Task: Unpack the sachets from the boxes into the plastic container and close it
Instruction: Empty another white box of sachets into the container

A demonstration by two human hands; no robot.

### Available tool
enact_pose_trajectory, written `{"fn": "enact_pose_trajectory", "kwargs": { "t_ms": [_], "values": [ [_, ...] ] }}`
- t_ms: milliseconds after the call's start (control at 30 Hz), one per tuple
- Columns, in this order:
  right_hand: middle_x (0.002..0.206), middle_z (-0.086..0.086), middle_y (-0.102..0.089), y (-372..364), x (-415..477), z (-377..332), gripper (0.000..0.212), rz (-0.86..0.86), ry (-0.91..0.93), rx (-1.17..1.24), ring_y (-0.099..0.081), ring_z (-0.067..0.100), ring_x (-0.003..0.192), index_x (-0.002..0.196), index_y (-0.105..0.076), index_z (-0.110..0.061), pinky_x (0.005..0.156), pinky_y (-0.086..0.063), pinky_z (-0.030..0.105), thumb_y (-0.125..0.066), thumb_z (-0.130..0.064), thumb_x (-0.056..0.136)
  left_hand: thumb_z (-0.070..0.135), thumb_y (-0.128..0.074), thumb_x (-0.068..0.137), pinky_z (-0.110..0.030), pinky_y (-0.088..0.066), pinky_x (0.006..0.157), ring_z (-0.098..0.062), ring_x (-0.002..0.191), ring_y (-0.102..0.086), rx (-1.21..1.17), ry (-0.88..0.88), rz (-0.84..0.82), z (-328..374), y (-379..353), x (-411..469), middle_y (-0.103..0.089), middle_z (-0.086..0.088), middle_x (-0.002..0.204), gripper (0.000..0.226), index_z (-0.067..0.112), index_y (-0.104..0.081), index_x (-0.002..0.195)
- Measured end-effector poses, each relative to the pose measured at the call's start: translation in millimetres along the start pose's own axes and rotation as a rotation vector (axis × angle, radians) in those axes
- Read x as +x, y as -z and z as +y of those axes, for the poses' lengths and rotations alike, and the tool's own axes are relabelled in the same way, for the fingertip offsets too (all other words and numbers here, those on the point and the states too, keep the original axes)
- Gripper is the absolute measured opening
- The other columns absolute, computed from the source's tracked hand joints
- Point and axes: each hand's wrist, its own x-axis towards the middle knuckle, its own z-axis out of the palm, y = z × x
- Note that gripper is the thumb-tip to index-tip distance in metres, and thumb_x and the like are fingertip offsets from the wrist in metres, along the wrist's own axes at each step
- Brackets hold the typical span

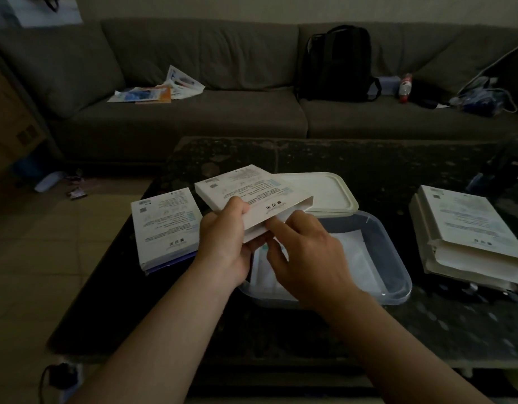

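Flat white printed cardboard box (164,228) lies at left on dark tabletop (281,330). Left hand (225,243) grips a second white box (252,191). Right hand (304,252) has its fingers at the box's open end, pinch unclear. Clear plastic container (397,266) below holds some white sachets (351,258); cream lid (330,191) is off. Box stack (467,237) at right, full/empty unclear. Prob. abt midway.

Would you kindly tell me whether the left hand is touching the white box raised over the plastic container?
Touching. The head view shows the left hand gripping the white box, thumb on top and fingers underneath.
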Motion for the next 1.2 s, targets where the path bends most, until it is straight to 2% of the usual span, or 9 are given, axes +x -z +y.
{"fn": "enact_pose_trajectory", "kwargs": {
  "t_ms": [100, 200, 400, 567, 700, 867, 1033, 1100, 1200],
  "values": [
    [0.09, 0.005, -0.059, 1, 1, 2, 0.027, 0.033, 0.032, -0.003, -0.054, 0.018, 0.077, 0.112, -0.069, -0.016, 0.049, -0.05, 0.029, -0.071, -0.024, 0.086, 0.011, -0.056, 0.099, -0.035, -0.065, 0.066, -0.021, 0.088, -0.08, 0.043, -0.016, 0.0, -1, 1, 1, -0.082, -0.006, 0.1, 0.036, 0.015, -0.065, 0.134],
    [0.093, 0.007, -0.06, 5, 4, 3, 0.021, 0.046, 0.059, -0.015, -0.056, 0.021, 0.081, 0.098, -0.072, -0.013, 0.052, -0.053, 0.032, -0.064, -0.029, 0.087, 0.011, -0.059, 0.099, -0.036, -0.065, 0.066, -0.023, 0.093, -0.08, 0.07, -0.02, 0.012, -2, 1, 1, -0.081, -0.007, 0.105, 0.038, 0.015, -0.063, 0.136],
    [0.087, 0.008, -0.059, 7, 6, 8, 0.014, 0.076, 0.096, -0.014, -0.052, 0.021, 0.076, 0.085, -0.071, -0.011, 0.06, -0.048, 0.034, -0.07, -0.025, 0.085, 0.007, -0.058, 0.1, -0.034, -0.064, 0.061, -0.026, 0.092, -0.08, 0.053, -0.015, 0.008, -2, -1, 0, -0.08, -0.011, 0.107, 0.038, 0.012, -0.061, 0.137],
    [0.095, 0.004, -0.067, 17, 10, 16, 0.006, 0.048, 0.187, -0.032, -0.058, 0.021, 0.084, 0.086, -0.072, -0.016, 0.07, -0.043, 0.033, -0.076, -0.019, 0.082, 0.005, -0.058, 0.099, -0.036, -0.065, 0.064, -0.024, 0.086, -0.081, 0.026, 0.006, -0.028, 1, -3, -2, -0.081, -0.012, 0.104, 0.036, 0.009, -0.063, 0.135],
    [0.099, 0.004, -0.069, 21, 12, 20, 0.007, 0.037, 0.24, -0.055, -0.061, 0.022, 0.092, 0.091, -0.071, -0.016, 0.077, -0.043, 0.033, -0.066, -0.012, 0.086, 0.007, -0.057, 0.101, -0.035, -0.064, 0.06, -0.024, 0.084, -0.08, 0.001, 0.063, -0.054, 2, -5, -3, -0.081, -0.015, 0.101, 0.034, 0.007, -0.061, 0.135],
    [0.094, 0.008, -0.068, 25, 12, 17, 0.012, 0.063, 0.231, -0.041, -0.062, 0.023, 0.088, 0.093, -0.065, -0.011, 0.076, -0.045, 0.032, -0.06, -0.004, 0.085, 0.007, -0.059, 0.099, -0.034, -0.064, 0.062, -0.024, 0.088, -0.08, -0.02, 0.107, -0.099, 6, -5, -4, -0.081, -0.016, 0.102, 0.035, 0.006, -0.062, 0.134],
    [0.09, 0.011, -0.068, 33, 11, 12, 0.023, 0.084, 0.161, 0.044, -0.064, 0.026, 0.08, 0.096, -0.059, -0.007, 0.072, -0.047, 0.029, -0.066, 0.004, 0.077, 0.005, -0.06, 0.096, -0.033, -0.064, 0.065, -0.024, 0.089, -0.08, -0.032, 0.094, -0.091, 8, -5, -4, -0.081, -0.016, 0.103, 0.034, 0.005, -0.064, 0.13],
    [0.092, 0.012, -0.067, 35, 10, 12, 0.024, 0.11, 0.156, 0.102, -0.064, 0.026, 0.082, 0.102, -0.053, -0.009, 0.072, -0.045, 0.027, -0.061, 0.001, 0.082, 0.006, -0.06, 0.097, -0.033, -0.064, 0.066, -0.028, 0.095, -0.08, -0.032, 0.092, -0.087, 9, -4, -5, -0.08, -0.017, 0.107, 0.035, 0.006, -0.064, 0.132],
    [0.095, 0.013, -0.063, 40, 10, 11, 0.018, 0.191, 0.05, 0.215, -0.062, 0.026, 0.084, 0.107, -0.042, -0.019, 0.067, -0.052, 0.033, -0.042, -0.02, 0.089, 0.005, -0.059, 0.099, -0.033, -0.064, 0.063, -0.029, 0.099, -0.075, -0.061, 0.086, -0.062, 11, -6, -8, -0.075, -0.018, 0.11, 0.036, 0.007, -0.058, 0.135]
  ]
}}
